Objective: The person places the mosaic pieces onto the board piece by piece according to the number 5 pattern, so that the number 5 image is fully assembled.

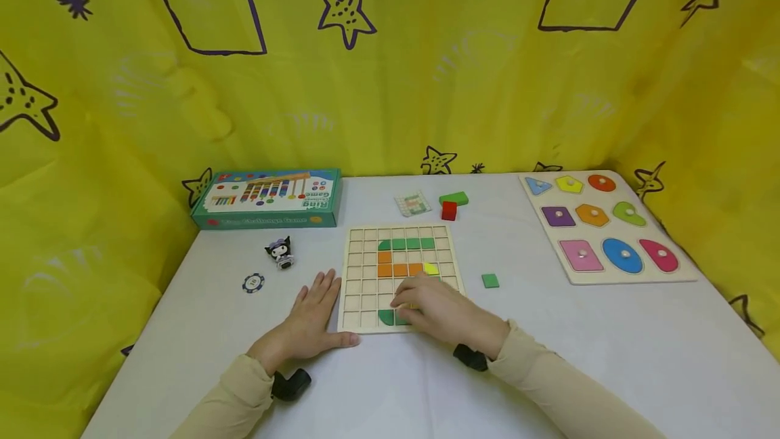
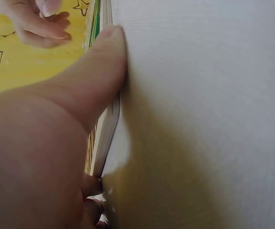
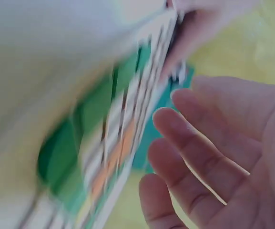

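A wooden grid board [image 1: 353,290] lies on the white table, with green tiles [image 1: 411,244] in an upper row, orange tiles [image 1: 385,263] in the middle and a yellow tile [image 1: 430,268]. Lower down sits a rounded green tile [image 1: 386,318]. My left hand [image 1: 313,320] rests with spread fingers along the board's left edge, its thumb [image 2: 111,52] at the near corner. Over the board's lower right part is my right hand [image 1: 435,303], covering several cells. In the right wrist view its fingers [image 3: 170,152] are loosely bent, with nothing visible between them.
Right of the board lies a loose green square tile [image 1: 490,280]. Behind it are a pattern card [image 1: 412,203], a red block [image 1: 449,211] and a green block [image 1: 453,198]. A game box [image 1: 268,200], figurine [image 1: 280,253] and chip [image 1: 253,282] stand left; a shape puzzle [image 1: 609,232] right.
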`<control>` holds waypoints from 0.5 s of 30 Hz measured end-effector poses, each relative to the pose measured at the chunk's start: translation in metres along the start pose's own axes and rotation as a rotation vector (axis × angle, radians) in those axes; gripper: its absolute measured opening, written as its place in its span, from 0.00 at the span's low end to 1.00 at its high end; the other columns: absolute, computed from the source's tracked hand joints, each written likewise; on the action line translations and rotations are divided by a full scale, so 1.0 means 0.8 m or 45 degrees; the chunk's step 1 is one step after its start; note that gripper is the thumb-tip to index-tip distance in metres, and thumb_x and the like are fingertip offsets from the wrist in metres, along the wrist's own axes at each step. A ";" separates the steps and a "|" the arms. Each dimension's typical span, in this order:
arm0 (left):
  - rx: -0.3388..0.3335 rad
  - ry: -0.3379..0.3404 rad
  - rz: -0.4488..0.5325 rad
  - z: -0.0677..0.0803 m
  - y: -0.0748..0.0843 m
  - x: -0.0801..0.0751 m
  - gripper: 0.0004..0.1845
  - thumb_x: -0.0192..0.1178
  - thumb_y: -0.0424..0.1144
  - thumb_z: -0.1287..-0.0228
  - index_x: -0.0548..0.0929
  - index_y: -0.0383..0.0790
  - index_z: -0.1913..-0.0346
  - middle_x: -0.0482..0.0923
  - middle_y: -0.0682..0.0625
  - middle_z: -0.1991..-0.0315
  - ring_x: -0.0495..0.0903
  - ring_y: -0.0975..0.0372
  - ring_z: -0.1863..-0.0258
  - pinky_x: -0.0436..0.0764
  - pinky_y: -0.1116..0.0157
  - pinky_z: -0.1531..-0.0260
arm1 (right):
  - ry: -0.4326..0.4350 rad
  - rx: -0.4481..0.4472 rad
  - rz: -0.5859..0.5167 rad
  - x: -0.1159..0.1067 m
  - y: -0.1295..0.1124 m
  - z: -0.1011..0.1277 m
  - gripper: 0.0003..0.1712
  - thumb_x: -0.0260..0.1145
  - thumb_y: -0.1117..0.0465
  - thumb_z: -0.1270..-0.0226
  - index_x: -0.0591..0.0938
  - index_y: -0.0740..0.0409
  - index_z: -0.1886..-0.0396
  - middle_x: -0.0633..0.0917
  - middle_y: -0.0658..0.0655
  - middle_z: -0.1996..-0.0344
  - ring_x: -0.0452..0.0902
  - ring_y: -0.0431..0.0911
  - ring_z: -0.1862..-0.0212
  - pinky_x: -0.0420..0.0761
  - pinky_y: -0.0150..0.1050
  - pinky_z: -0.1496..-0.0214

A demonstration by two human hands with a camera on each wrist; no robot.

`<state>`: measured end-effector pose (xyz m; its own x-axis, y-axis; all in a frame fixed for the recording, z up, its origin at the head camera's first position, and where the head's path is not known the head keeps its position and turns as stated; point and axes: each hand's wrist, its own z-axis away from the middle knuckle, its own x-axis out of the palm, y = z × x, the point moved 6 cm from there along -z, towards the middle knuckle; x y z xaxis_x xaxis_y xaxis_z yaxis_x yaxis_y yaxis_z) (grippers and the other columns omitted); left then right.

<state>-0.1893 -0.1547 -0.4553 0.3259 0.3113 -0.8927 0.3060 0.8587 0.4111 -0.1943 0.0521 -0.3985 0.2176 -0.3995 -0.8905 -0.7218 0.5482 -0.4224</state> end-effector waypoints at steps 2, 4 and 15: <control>0.008 0.006 0.003 -0.002 0.002 -0.001 0.62 0.62 0.69 0.45 0.47 0.27 0.25 0.38 0.35 0.23 0.34 0.45 0.25 0.38 0.42 0.31 | 0.031 0.082 -0.021 -0.019 0.023 0.013 0.09 0.67 0.63 0.33 0.88 0.59 0.56 0.84 0.52 0.56 0.76 0.49 0.51 0.76 0.45 0.46; 0.009 0.009 0.000 -0.004 0.003 -0.002 0.62 0.62 0.69 0.46 0.47 0.27 0.25 0.37 0.35 0.23 0.33 0.45 0.25 0.38 0.42 0.31 | 0.054 0.208 -0.037 -0.036 0.053 0.027 0.10 0.66 0.64 0.33 0.87 0.62 0.55 0.84 0.54 0.55 0.76 0.52 0.49 0.76 0.49 0.45; 0.010 0.005 0.008 -0.001 -0.003 0.002 0.62 0.61 0.70 0.46 0.48 0.26 0.25 0.38 0.34 0.24 0.34 0.44 0.25 0.38 0.41 0.32 | 0.028 0.470 0.056 -0.057 0.143 0.094 0.19 0.74 0.63 0.41 0.82 0.66 0.51 0.79 0.54 0.61 0.73 0.47 0.62 0.78 0.46 0.56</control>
<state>-0.1901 -0.1560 -0.4582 0.3242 0.3182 -0.8909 0.3113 0.8534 0.4181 -0.2377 0.1883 -0.4186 0.1747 -0.3835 -0.9069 -0.4438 0.7915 -0.4202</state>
